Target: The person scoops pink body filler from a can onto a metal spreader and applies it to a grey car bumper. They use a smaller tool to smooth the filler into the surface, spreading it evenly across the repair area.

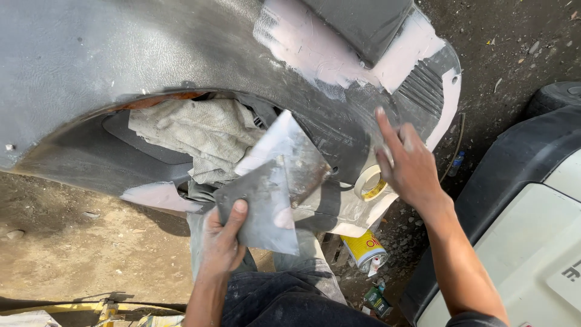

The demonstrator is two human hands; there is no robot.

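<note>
A grey vehicle body panel (151, 54) with a wheel-arch opening is shown from above, occupying the upper left and centre of the view. Patches of pale pinkish filler (315, 45) are seen on the panel's upper right part, and a further strip along its right edge. A crumpled off-white cloth (193, 133) is stuffed inside the arch opening.

The left hand (221, 239) is seen below the arch, at the panel's lower edge. Its grip is pressed together on two flat metal spreader blades: the smaller, grey blade (263, 209) is pinned under the thumb, and the larger, shinier blade (287, 154) lies behind it, tilted up towards the panel. Smears of pale filler are carried on both blades.

The right hand (411, 166) is held at the panel's right lower edge, with the grip spread and nothing held; the fingers (387, 130) are laid on or just above the sanded grey surface, and whether contact is made cannot be told. A roll of masking tape (370, 181) is seen just beside this hand, against the panel's lower rim.

On the dirt ground (72, 242) below the tape, a yellow can (363, 249) lies on its side. A white and black vehicle part (526, 236) fills the lower right corner.
</note>
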